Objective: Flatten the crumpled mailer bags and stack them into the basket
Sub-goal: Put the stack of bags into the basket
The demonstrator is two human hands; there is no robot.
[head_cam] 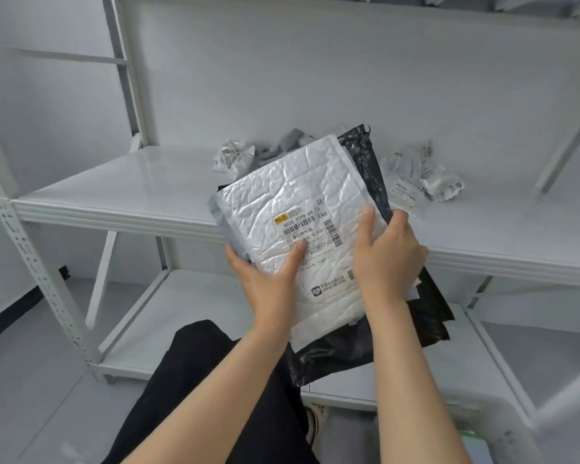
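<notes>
At frame centre the white bubble mailer [292, 202], stacked on a black mailer [365, 155], sits between both hands: left hand [268, 279] grips its lower-left edge, right hand [385, 256] its right edge, thumbs on top.

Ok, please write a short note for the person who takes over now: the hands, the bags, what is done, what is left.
Left hand: grips the white bubble mailer at its left edge, thumb on top.
Right hand: grips its right edge, thumb on top.
A black mailer lies under it in the same grip.
Done: both held mailers look flattened.
Left: crumpled bags on the shelf; held mailers not yet in the basket, probably the blurred white shape at lower right.
</notes>
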